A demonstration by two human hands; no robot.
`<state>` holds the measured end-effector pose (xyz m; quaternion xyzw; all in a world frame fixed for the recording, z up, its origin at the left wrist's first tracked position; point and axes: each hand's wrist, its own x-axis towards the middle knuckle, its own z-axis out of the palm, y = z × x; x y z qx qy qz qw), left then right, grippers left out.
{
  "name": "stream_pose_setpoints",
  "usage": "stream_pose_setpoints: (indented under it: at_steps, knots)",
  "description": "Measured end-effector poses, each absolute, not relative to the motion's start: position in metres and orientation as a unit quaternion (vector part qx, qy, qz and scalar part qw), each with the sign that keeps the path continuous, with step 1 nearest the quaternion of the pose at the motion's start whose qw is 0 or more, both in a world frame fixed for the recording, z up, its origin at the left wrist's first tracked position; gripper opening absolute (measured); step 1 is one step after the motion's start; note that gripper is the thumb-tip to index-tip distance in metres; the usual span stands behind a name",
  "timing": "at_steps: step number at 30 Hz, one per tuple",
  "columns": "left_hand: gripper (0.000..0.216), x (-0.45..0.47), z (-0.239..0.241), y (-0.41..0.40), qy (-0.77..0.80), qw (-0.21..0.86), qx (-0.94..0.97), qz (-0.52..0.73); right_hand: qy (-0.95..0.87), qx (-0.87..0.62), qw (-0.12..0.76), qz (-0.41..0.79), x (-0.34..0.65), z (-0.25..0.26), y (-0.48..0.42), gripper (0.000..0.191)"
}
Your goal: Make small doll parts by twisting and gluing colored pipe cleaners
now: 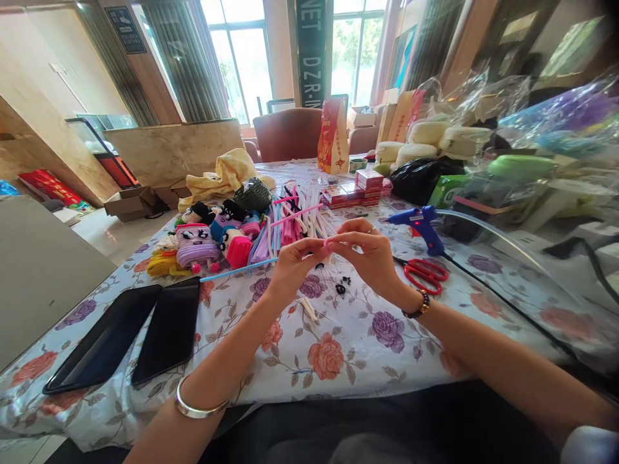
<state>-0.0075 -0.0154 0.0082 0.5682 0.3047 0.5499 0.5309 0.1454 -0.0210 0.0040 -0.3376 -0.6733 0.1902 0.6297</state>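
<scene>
My left hand [293, 264] and my right hand [370, 254] meet above the floral tablecloth [338, 348], fingertips pinched together on a thin pink pipe cleaner [325, 242]. A light blue pipe cleaner [236, 270] runs out leftward from my left hand. Behind the hands lies a heap of pink, white and blue pipe cleaners [294, 216]. Small black bits [341, 287] lie on the cloth under my hands.
Red scissors [425, 274] and a blue glue gun [420, 225] with its black cord lie right of my hands. Knitted toy figures [207, 241] sit at the left, two dark phones [135, 335] nearer me. Boxes, bags and chairs crowd the far side.
</scene>
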Motion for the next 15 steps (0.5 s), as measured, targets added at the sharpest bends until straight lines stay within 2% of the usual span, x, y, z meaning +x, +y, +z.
stream_pose_setpoints:
  at_steps: [5,9,12,15]
  knots:
    - [0.025,-0.007,0.007,-0.014,0.322,0.519,0.567,0.553,-0.651,-0.366,0.640,0.178,0.146,0.008,-0.021,0.006]
    - [0.032,-0.008,0.004,-0.011,0.311,0.558,0.545,0.543,-0.646,-0.392,0.631,0.178,0.155,0.018,-0.015,0.010]
    - [0.036,-0.009,0.004,-0.011,0.296,0.609,0.519,0.521,-0.696,-0.422,0.554,0.178,0.168,0.027,-0.009,0.013]
    - [0.036,-0.010,0.006,-0.013,0.291,0.642,0.496,0.507,-0.789,-0.429,0.406,0.169,0.181,0.031,-0.006,0.020]
